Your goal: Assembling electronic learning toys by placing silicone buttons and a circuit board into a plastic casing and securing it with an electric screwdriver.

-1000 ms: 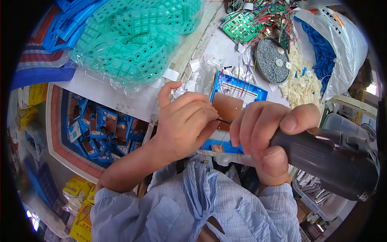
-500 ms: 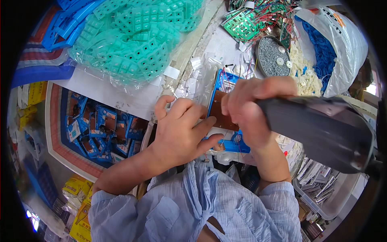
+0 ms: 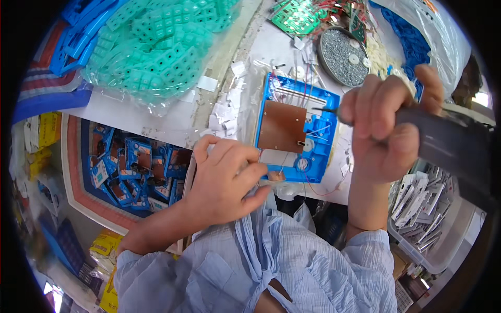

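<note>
A blue plastic case (image 3: 326,156) lies on the worktable in front of me, with a brown circuit board (image 3: 282,128) fitted inside, thin wires and a round ring at its lower right. My left hand (image 3: 224,180) is at the case's lower left corner, fingers loosely bent and thumb apart, with nothing gripped. My right hand (image 3: 383,122) is wrapped around a dark electric screwdriver (image 3: 443,141), held to the right of the case. Its thin bit points left, above the case's right part and apart from the board.
A round dish of small screws (image 3: 342,57) stands beyond the case, near green circuit boards (image 3: 297,18). Bagged green keypads (image 3: 151,49) lie far left. Below them, a lined bin (image 3: 73,172) holds several blue cases. A clear tub (image 3: 433,250) with metallic-looking parts is at right.
My right hand and the screwdriver have moved right, away from the board, uncovering the case. My left hand has slipped slightly down toward the case's near corner. The whole view has shifted a little.
</note>
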`<state>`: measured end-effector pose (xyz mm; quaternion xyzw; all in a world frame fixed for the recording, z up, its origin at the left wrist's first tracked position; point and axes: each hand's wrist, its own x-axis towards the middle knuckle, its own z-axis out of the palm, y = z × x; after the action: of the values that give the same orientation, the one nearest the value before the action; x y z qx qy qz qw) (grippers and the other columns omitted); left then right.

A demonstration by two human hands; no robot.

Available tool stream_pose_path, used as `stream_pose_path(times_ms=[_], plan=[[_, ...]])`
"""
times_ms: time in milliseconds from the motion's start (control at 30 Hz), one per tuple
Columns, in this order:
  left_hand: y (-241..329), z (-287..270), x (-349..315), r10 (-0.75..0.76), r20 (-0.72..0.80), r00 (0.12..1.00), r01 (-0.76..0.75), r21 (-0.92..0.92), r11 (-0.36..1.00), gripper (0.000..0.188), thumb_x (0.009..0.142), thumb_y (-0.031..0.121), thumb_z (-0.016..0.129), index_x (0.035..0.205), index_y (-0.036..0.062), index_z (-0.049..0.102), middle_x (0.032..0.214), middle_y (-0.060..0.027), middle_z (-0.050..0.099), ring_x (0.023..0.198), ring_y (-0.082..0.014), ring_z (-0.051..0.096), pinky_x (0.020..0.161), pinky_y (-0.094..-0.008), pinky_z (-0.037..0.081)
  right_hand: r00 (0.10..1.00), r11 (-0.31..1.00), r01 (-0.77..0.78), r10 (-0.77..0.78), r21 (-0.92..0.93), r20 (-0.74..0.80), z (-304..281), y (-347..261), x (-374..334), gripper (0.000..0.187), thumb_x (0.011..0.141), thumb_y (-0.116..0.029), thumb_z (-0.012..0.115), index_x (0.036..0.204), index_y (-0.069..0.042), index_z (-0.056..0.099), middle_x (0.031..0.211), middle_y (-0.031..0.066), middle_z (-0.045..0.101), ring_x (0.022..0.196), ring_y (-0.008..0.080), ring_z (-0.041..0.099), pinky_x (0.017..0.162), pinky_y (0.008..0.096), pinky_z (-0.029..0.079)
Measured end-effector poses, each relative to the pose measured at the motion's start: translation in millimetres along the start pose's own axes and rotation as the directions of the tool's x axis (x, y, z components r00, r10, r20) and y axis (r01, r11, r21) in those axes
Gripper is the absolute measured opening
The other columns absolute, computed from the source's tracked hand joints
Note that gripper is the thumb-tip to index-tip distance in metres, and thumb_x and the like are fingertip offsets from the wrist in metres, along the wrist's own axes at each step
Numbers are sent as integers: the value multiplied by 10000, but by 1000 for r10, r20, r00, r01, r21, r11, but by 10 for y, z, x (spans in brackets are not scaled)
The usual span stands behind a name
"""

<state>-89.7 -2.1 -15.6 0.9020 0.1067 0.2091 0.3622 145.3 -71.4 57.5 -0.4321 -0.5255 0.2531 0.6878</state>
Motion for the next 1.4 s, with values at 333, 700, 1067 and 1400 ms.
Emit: stream_pose_path(times_ms=[333,700,1067,1400], plan=[[44,40,139,104,140,985,-121,124,985,226,715,110,792,925,140,714,950,6,594,933,-226,565,889,-472,335,782,670,130,-523,-731,-340,-301,-625,-481,608,948,-87,574,1489,34,325,1251,227,554,1131,329,567,936,471,530],[88,193,346,57,94,994,-53,-50,997,207,859,17,724,1051,45,651,891,-87,698,722,-285,645,634,-374,492,818,662,-357,562,-659,121,-6,-66,-766,298,856,-23,688,1144,0,616,877,176,704,790,343,711,695,411,557],[94,1,144,-26,7,1000,26,-26,999,320,745,-43,674,1033,81,611,965,-74,665,859,-296,617,753,-423,427,732,657,-134,571,-742,373,10,-209,-779,175,813,-69,701,976,-39,643,883,126,647,739,311,680,632,416,538],[200,59,171,49,25,999,-51,113,992,338,712,115,793,1011,126,634,939,-12,625,851,-215,601,827,-427,364,726,631,-572,686,-524,34,98,-112,-785,87,826,-48,697,854,9,638,705,69,658,592,169,639,549,316,505]])
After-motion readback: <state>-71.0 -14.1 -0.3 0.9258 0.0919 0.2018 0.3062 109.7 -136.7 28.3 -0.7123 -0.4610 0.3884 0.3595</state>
